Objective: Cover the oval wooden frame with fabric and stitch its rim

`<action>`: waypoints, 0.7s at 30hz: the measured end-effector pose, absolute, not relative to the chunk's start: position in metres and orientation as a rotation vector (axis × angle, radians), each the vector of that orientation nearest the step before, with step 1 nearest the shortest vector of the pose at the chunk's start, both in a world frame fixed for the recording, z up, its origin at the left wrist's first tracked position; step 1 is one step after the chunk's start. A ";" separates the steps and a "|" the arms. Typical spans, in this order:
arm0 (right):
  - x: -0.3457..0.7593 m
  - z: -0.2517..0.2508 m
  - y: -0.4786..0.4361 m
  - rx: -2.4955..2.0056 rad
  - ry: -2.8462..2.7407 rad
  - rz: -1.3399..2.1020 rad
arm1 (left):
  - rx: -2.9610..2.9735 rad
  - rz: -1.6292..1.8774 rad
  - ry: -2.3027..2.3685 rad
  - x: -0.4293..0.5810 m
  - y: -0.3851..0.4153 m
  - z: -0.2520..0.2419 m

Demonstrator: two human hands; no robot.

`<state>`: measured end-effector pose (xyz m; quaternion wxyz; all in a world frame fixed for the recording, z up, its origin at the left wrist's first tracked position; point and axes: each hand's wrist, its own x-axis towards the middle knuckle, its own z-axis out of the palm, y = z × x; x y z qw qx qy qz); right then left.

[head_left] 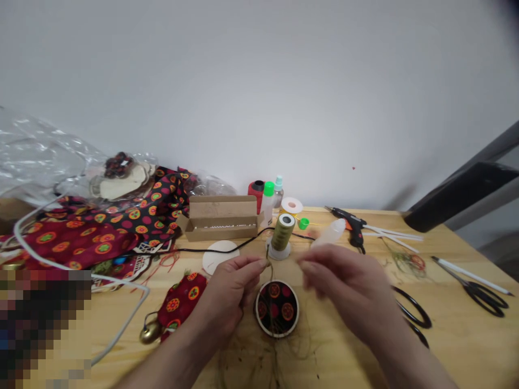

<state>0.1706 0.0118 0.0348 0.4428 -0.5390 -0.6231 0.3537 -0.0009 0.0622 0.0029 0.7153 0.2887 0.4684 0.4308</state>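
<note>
My left hand [237, 283] pinches an olive thread [270, 265] between thumb and forefinger, just above a round disc [277, 308] covered in dark flowered fabric with a pale rim. Strands of thread cross the disc and trail over the wood in front of it. My right hand [344, 283], smeared by motion, hovers to the right of the disc with its fingertips pressed together; whatever they hold is too blurred to make out. Behind both hands stands an olive thread spool [283, 232]. A glue bottle [330, 232] lies partly hidden behind my right hand.
At left are flowered fabric [162, 194], a brass bell [150, 330] and a white cable [121, 319]. An open cardboard box [223, 216] sits near the wall. On the right lie a glue gun [352, 224], black-handled scissors [484, 297] and a white pen [474, 275].
</note>
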 end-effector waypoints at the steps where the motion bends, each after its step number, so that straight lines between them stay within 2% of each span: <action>1: 0.165 0.037 0.028 -1.339 -1.511 0.908 | 0.653 0.936 1.025 0.000 0.061 0.003; 8: 0.147 0.016 0.061 -1.244 -1.228 1.383 | 0.759 0.827 0.966 0.003 0.057 -0.001; 21: 0.148 0.013 0.059 -1.150 -1.096 1.535 | 0.946 0.748 0.943 0.003 0.054 0.004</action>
